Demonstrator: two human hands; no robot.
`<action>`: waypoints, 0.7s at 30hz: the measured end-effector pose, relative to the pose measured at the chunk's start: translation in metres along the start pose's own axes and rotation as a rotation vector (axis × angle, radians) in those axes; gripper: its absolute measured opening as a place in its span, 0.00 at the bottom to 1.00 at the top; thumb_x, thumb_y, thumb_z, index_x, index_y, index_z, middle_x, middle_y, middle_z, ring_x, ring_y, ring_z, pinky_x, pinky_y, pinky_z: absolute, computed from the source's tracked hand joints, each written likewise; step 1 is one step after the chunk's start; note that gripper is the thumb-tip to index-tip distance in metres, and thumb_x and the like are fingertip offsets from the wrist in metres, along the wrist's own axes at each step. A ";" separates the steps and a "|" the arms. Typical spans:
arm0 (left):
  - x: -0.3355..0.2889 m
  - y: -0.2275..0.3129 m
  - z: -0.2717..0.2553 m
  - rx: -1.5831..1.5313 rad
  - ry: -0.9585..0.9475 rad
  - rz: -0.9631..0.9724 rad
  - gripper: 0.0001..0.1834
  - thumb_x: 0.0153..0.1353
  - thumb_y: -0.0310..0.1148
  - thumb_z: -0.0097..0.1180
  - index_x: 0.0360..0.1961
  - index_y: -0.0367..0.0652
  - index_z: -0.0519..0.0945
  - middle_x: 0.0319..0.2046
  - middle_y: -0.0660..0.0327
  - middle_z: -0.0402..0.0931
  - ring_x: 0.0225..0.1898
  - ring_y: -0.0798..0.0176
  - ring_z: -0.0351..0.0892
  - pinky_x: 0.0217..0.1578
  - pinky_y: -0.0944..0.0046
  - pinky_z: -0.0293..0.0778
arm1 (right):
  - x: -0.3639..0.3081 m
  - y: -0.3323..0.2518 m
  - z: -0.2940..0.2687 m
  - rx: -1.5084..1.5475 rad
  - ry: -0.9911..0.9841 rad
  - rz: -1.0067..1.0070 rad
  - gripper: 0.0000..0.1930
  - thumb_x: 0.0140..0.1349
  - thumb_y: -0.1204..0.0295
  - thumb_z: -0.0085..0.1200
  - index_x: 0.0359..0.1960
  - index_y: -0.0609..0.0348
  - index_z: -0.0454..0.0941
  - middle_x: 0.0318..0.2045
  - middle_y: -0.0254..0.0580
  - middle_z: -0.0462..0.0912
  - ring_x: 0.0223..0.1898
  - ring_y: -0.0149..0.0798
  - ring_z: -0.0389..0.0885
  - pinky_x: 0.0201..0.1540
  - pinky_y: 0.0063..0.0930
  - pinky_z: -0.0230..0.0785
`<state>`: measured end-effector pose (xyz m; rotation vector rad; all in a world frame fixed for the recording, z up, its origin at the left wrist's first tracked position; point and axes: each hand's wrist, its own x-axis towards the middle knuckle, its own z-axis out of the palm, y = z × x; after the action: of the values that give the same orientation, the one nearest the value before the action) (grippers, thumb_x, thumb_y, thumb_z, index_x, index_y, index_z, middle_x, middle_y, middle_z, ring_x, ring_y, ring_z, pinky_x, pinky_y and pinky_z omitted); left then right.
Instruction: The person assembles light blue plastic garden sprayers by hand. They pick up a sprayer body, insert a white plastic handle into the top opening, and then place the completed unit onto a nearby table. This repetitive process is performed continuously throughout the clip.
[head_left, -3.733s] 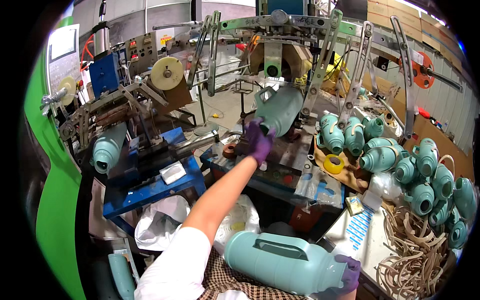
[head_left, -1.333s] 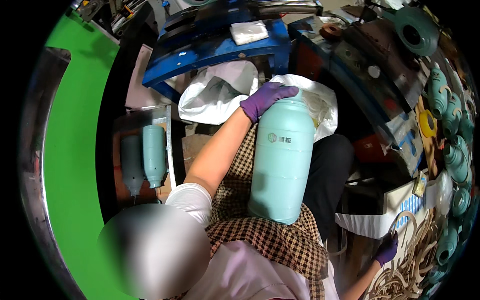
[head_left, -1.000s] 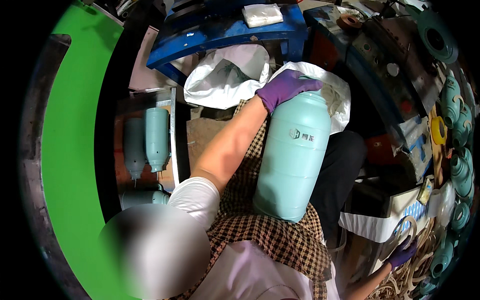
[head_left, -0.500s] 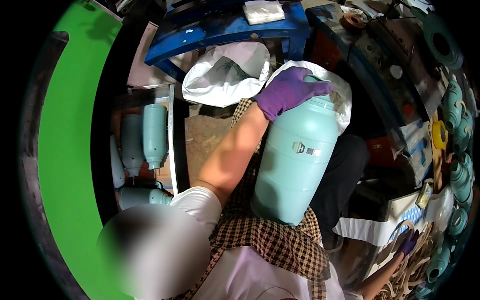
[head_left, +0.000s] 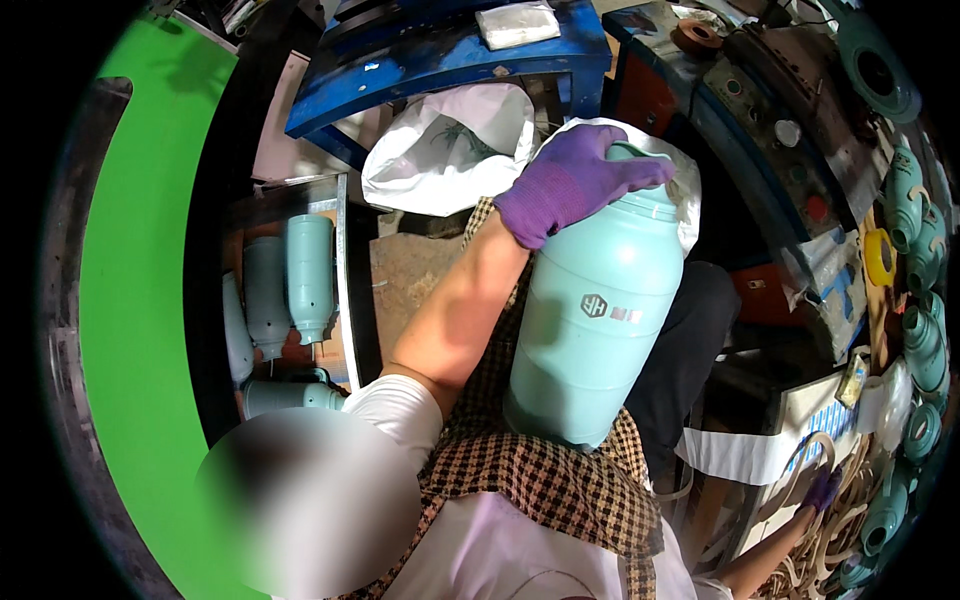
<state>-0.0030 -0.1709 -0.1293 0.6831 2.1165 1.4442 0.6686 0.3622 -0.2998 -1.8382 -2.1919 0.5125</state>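
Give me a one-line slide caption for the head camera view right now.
Purple-gloved left hand grips a turquoise flask at its neck; the right hand is among curved beige strips.

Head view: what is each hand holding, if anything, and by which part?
The left hand holds the flask by its neck end. The right hand is among the strips; whether it grips one cannot be told.

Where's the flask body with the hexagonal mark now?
Right of centre in the head view, the flask body rests against the checked apron, left hand gripping its neck.
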 end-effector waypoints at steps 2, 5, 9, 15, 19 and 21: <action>0.004 -0.011 -0.003 -0.075 -0.026 0.057 0.35 0.54 0.60 0.67 0.42 0.32 0.83 0.25 0.63 0.79 0.28 0.71 0.77 0.32 0.69 0.73 | -0.001 -0.002 -0.005 -0.096 -0.038 -0.008 0.24 0.70 0.64 0.54 0.64 0.64 0.73 0.57 0.51 0.81 0.58 0.44 0.79 0.60 0.35 0.68; 0.026 -0.035 -0.010 -0.273 -0.149 0.072 0.31 0.56 0.51 0.68 0.46 0.29 0.81 0.36 0.59 0.83 0.36 0.69 0.80 0.39 0.68 0.77 | -0.014 0.011 -0.005 -0.228 0.244 -0.166 0.27 0.73 0.57 0.51 0.64 0.64 0.71 0.53 0.51 0.83 0.47 0.44 0.83 0.50 0.36 0.75; 0.031 -0.069 -0.019 -0.184 -0.096 0.241 0.26 0.63 0.42 0.61 0.54 0.30 0.77 0.43 0.57 0.82 0.44 0.66 0.81 0.49 0.69 0.76 | -0.020 0.015 -0.033 -0.148 0.299 -0.142 0.26 0.72 0.56 0.51 0.63 0.62 0.72 0.51 0.50 0.83 0.42 0.40 0.84 0.44 0.33 0.76; 0.023 -0.089 -0.012 -0.118 -0.059 0.507 0.27 0.65 0.44 0.58 0.55 0.30 0.78 0.47 0.53 0.82 0.46 0.62 0.82 0.52 0.64 0.76 | -0.079 -0.083 -0.039 1.021 0.342 0.100 0.11 0.73 0.62 0.50 0.44 0.58 0.73 0.34 0.41 0.74 0.32 0.35 0.74 0.40 0.29 0.74; 0.032 -0.087 -0.007 -0.634 -0.361 0.317 0.30 0.65 0.47 0.57 0.58 0.31 0.76 0.54 0.47 0.79 0.52 0.57 0.81 0.57 0.59 0.74 | -0.166 -0.226 -0.057 0.993 0.134 -0.246 0.14 0.71 0.64 0.46 0.25 0.54 0.68 0.25 0.35 0.66 0.29 0.34 0.64 0.39 0.33 0.61; 0.027 -0.079 -0.001 -0.901 -0.515 0.298 0.34 0.65 0.49 0.57 0.61 0.30 0.72 0.59 0.44 0.74 0.61 0.52 0.76 0.63 0.54 0.70 | -0.184 -0.263 -0.038 -0.168 0.632 -1.108 0.18 0.59 0.56 0.56 0.26 0.60 0.77 0.36 0.47 0.82 0.46 0.52 0.80 0.62 0.48 0.67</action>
<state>-0.0346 -0.1790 -0.2059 0.8728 0.8550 1.8921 0.4803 0.1469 -0.1492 -0.4556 -2.3322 -0.4238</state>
